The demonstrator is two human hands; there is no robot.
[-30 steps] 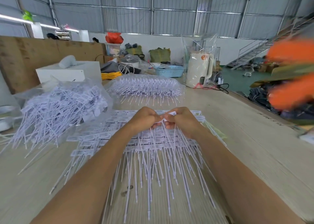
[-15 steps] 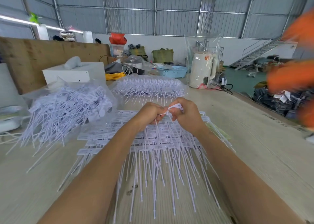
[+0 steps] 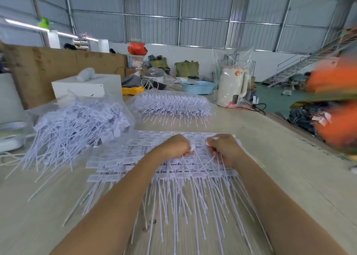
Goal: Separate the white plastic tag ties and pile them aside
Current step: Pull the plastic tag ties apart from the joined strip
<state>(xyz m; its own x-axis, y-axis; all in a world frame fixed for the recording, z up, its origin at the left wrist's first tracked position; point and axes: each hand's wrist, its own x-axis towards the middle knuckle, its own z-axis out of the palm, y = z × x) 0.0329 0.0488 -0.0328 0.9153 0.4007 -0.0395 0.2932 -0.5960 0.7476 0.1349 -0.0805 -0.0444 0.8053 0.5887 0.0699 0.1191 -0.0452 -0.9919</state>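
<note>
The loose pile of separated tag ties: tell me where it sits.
In the head view, the loose pile of tag ties lies on the table's left side, beyond the left hand, in front of a white box.

- To my left, the loose pile of separated tag ties (image 3: 77, 123) blocks the table (image 3: 280, 177) edge.
- Ahead, a bagged stack of tag ties (image 3: 172, 105) stands in my way.
- Beyond that, a wrapped white kettle (image 3: 231, 86) and a blue basket (image 3: 199, 86) crowd the far end.
- My right side is bare tabletop.
</note>
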